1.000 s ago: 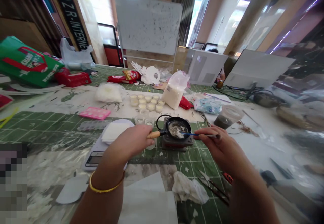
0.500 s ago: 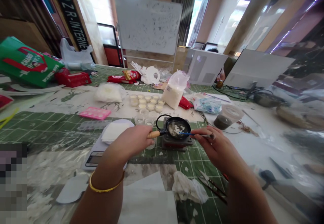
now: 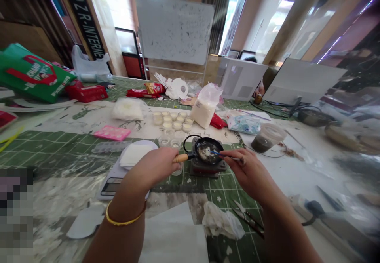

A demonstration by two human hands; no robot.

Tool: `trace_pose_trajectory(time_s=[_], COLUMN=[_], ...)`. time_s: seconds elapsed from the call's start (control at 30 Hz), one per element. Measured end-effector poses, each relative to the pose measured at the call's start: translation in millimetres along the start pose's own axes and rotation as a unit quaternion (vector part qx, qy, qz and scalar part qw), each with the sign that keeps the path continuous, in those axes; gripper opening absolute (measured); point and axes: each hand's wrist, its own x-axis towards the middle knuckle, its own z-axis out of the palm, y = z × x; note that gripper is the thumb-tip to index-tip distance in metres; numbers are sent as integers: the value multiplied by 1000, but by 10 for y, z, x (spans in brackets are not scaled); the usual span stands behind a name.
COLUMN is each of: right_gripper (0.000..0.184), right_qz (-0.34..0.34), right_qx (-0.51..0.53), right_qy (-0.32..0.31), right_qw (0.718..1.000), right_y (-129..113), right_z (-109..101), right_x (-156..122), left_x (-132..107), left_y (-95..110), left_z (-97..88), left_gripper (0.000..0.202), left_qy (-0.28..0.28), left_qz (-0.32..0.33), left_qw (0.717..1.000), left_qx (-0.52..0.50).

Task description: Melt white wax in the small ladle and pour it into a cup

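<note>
A small black pan [image 3: 208,151] with white flakes in it sits on a little dark red burner [image 3: 208,167] at the table's middle. My left hand [image 3: 157,164] grips the pan's wooden handle [image 3: 181,157] from the left. My right hand [image 3: 246,168] holds a thin blue-tipped stick [image 3: 221,154] whose tip reaches into the pan. A gold bangle circles my left wrist.
Several small white-filled cups [image 3: 173,121] and a bag of white flakes [image 3: 205,106] stand behind the pan. A scale with white pads [image 3: 130,160] is at the left, crumpled tissue [image 3: 221,220] and scissors [image 3: 247,221] near me, a lidded tub [image 3: 267,136] at the right.
My right hand has slid left toward the pan, pushing the stick's tip further across the flakes. My left hand and the pan stay where they were.
</note>
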Motion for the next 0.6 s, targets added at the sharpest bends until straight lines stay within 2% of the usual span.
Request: trace_pose_trajectory(time_s=[0.07,0.2,0.3,0.6], right_gripper=[25,26,26,25], right_qz=[0,4,3,-3], right_qx=[-4,5,4,13], right_qy=[-13,-1,-22,-15], right_qw=[1000,1000,1000,1000], right_y=[3,16,5,-48], right_z=[7,8,-3,-63], right_x=[-2,-14,-22,-47], left_x=[-5,-12,-11,-10], left_y=[3,13,13,7], left_z=[-2,-6,-5,-2], left_gripper=[16,16,15,14], left_qy=[0,1,1,0], left_qz=[0,3,2,5], left_qw=[1000,1000,1000,1000], left_qx=[0,-1,0,0])
